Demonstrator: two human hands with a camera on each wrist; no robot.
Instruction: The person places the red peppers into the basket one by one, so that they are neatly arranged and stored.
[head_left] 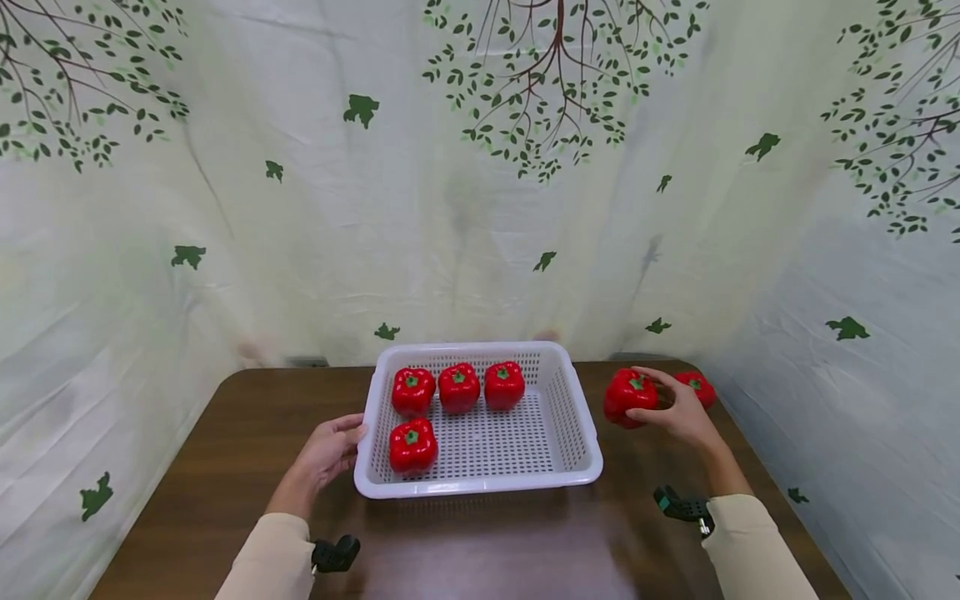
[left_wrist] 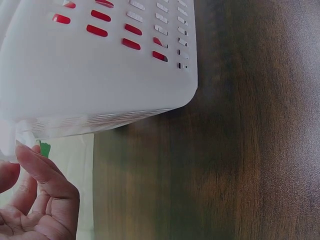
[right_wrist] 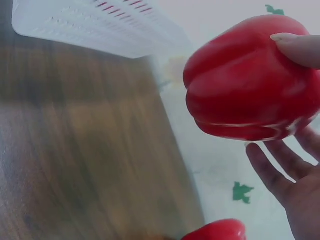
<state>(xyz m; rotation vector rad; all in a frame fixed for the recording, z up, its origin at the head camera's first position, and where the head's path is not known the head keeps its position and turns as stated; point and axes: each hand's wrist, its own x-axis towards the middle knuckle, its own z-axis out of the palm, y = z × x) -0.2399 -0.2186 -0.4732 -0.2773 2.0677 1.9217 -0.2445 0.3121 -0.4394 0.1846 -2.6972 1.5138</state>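
Observation:
My right hand (head_left: 678, 410) grips a red bell pepper (head_left: 628, 398) between thumb and fingers, to the right of a white plastic basket (head_left: 495, 485). In the right wrist view the held bell pepper (right_wrist: 250, 82) is raised above the table, thumb on one side and fingertips on the other. With my left hand (head_left: 333, 450) I hold the basket's left rim; the left wrist view has thumb and fingers (left_wrist: 47, 175) at that rim. Inside the basket, three bell peppers (head_left: 459, 388) line the back and another bell pepper (head_left: 412, 447) sits front left.
Another red bell pepper (head_left: 697, 388) lies at the table's back right, partly behind my right hand. The brown wooden table (head_left: 480, 550) ends at a pale curtain (head_left: 465, 250) with printed leaves, which also hangs along both sides.

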